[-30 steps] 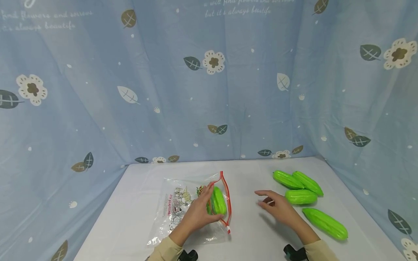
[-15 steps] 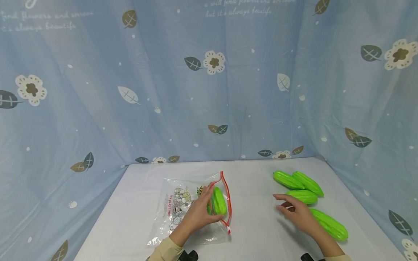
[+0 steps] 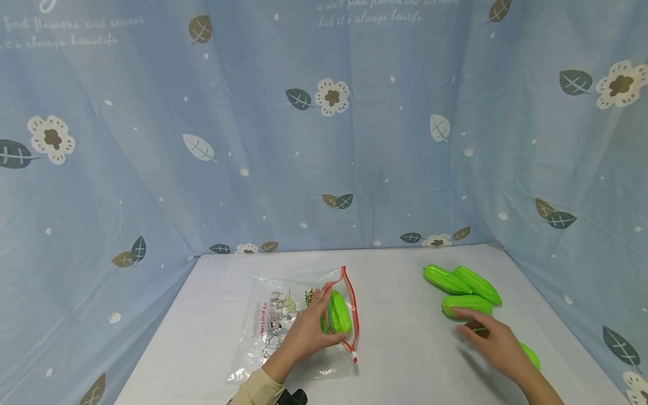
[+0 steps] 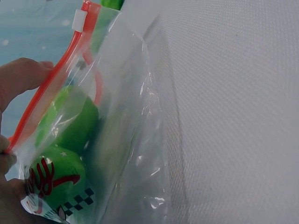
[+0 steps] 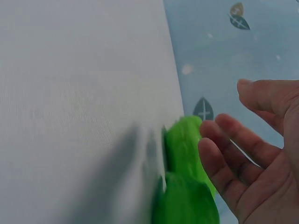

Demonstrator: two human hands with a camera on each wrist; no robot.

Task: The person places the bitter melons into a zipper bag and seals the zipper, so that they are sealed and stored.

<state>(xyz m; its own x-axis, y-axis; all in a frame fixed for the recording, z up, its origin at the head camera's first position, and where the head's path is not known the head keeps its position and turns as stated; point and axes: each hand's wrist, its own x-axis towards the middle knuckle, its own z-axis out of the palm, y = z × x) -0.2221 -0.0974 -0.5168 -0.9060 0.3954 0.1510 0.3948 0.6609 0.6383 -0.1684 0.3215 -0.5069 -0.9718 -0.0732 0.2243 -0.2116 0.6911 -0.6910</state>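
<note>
Fingers of our left hand (image 3: 306,332) grip the clear bag (image 3: 275,326), green vegetables (image 3: 340,312) inside; at three o'clock our right hand (image 3: 493,340) hangs loosely curved, one loose vegetable (image 3: 531,356) at its four o'clock, three more vegetables (image 3: 468,304) towards eleven, blue curtain (image 3: 385,140) beyond.

Bag (image 3: 275,315) on left of counter (image 3: 390,323), mouth facing right, gourds (image 3: 339,312) inside by mouth. Left grip (image 3: 311,331) on bag at mouth. Well right of bag: rear left gourd (image 3: 447,279) and rear right gourd (image 3: 478,284) side by side, middle gourd (image 3: 463,302) before them, near gourd (image 3: 531,355) nearest, partly behind right grip (image 3: 493,340). Curtain (image 3: 324,146) behind, both sides.
</note>
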